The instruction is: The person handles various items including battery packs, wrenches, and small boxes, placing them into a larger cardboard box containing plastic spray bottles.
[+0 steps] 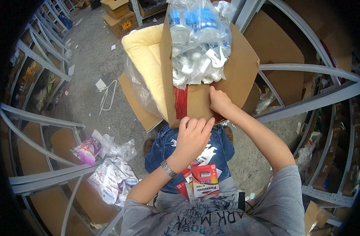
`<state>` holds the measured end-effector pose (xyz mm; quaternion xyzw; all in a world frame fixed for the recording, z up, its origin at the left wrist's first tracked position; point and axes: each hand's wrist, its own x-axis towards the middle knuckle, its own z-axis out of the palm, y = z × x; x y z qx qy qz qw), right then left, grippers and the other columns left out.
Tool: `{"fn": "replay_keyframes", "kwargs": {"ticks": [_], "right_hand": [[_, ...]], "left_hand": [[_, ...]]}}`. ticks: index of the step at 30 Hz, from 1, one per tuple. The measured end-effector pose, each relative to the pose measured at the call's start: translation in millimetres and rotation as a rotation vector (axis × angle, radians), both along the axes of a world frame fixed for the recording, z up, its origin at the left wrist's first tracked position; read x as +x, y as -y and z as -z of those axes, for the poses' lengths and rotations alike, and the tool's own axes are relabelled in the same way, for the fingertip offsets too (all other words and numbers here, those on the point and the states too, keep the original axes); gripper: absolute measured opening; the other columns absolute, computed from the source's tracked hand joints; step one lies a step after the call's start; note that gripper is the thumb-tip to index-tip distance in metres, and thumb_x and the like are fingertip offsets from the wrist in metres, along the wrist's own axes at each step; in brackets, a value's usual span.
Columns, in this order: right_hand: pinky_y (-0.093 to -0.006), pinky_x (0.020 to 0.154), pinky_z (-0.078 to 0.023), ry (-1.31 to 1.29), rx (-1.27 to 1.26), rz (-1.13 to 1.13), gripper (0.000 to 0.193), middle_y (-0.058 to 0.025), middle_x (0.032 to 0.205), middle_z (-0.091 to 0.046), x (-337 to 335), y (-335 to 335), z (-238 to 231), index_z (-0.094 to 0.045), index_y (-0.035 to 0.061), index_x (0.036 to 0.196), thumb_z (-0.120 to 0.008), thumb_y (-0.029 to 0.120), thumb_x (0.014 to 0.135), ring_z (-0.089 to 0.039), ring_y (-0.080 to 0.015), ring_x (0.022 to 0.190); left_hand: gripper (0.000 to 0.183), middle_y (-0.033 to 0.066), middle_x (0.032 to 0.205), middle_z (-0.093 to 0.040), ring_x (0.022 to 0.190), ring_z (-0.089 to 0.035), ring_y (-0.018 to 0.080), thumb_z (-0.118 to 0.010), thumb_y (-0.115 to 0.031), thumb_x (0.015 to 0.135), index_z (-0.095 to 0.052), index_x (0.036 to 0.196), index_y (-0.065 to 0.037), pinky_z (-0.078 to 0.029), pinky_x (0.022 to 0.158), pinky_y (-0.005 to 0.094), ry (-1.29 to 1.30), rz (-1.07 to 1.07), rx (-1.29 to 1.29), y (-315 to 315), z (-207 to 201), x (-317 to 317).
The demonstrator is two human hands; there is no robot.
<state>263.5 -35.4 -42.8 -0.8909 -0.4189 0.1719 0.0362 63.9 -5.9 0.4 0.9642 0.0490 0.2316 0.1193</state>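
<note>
An opened cardboard box [243,59] stands just beyond my lap, with red strips [180,103] inside its near part. Clear plastic bags [199,43] fill the far part, holding blue-topped pieces and white plastic parts. My left hand [195,137], with a metal watch at the wrist, hooks its bent fingers over the box's near edge. Inside the right side my right hand [220,103] points its index finger at the bottom, the other fingers curled; whatever they hold is hidden. Several red-and-white battery packs [205,181] lie on my lap.
A cream padded cushion [142,51] in clear plastic leans left of the box. Grey metal shelf frames [318,96] run close on both sides. Plastic-wrapped packages [113,181] sit at the lower left. Paper scraps and a white cord [108,94] litter the concrete floor. Cardboard boxes [121,23] stand farther back.
</note>
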Motion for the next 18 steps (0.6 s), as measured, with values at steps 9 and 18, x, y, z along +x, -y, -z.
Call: {"fn": "replay_keyframes", "kwargs": {"ticks": [9,18], "right_hand": [[-0.0347,0.063,-0.055,0.394,-0.120,-0.200,0.017,-0.0183,0.085,-0.067,-12.3,2.6,4.5,-0.059,0.0021,0.093,-0.057,0.010,0.079,-0.068,-0.0269,0.080],[-0.0401,0.063,-0.053,0.121,-0.244,-0.364,0.017,-0.0164,0.084,-0.065,-3.4,-0.6,-16.7,-0.061,0.0015,0.087,-0.058,0.015,0.077,-0.066,-0.0312,0.078]], "left_hand": [[0.043,0.0049,0.088,-0.050,0.084,-0.047,0.0219,-0.066,-0.020,0.073,-0.057,0.113,-0.010,-0.034,0.085,0.0386,-0.004,0.004,0.016,-2.8,1.4,-2.6],[0.038,0.0056,0.092,-0.053,0.089,-0.050,0.0234,-0.065,-0.017,0.075,-0.058,0.111,-0.008,-0.037,0.085,0.0375,0.003,0.077,-0.077,-10.9,-8.0,-5.2]]}}
